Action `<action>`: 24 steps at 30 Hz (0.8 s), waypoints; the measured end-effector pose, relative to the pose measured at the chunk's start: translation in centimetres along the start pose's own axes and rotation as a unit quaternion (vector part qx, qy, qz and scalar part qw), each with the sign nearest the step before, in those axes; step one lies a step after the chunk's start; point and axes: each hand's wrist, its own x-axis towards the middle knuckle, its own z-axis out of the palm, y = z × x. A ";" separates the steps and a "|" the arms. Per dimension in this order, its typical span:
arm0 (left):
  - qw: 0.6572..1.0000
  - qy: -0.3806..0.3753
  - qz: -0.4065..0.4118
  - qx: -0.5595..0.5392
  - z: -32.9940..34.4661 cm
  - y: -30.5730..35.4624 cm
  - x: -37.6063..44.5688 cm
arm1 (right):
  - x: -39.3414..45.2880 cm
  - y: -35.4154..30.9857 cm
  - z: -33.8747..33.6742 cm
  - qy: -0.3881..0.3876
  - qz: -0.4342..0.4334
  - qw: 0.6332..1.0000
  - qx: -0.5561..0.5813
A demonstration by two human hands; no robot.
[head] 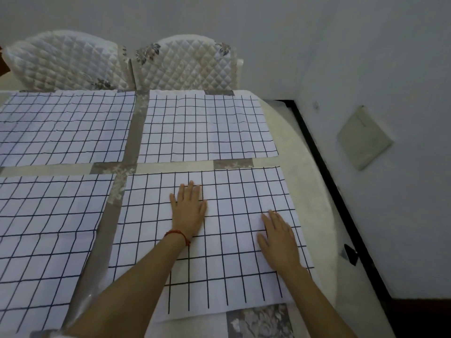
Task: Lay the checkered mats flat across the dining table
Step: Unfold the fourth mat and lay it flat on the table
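Right now both palms lie flat on the near right mat (pixel 219 240), fingers straight and pressed down, gripping nothing. My left hand (pixel 188 208), the one with the red thread bracelet (pixel 178 234) at its wrist, rests near the mat's middle toward its far edge, and my right hand (pixel 278 240) rests closer to its right edge. I judge that I hold them spread like this to press the cloth smooth and keep it from sliding on the slick table (pixel 305 181), since a flat palm spreads pressure over many squares where fingertips would bunch the fabric. This mat looks flat already, though its near edge sits a little askew against the table's near side. To its left, across a narrow strip of patterned table cover, lies the near left mat (pixel 48 240), which shows a fold crease across its middle. Beyond my mat, past another bare strip, the far right mat (pixel 207 125) lies spread out, and diagonally off to the far left is the far left mat (pixel 63 128), both faintly creased. With four mats down in a grid, the task seems nearly done; only smoothing seems left. Farther beyond the mat, two quilted chairs (pixel 185 62) stand against the table's far side.
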 end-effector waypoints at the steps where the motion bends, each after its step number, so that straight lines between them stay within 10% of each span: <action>1: 1.000 0.001 0.004 -0.007 -0.5 0.3 -0.5 | -0.5 0.0 -0.8 0.005 0.010 1.000 0.021; 24: 0.962 -0.065 0.214 -0.154 -2.2 18.1 -20.2 | -28.1 12.4 -9.9 0.149 0.265 0.908 0.289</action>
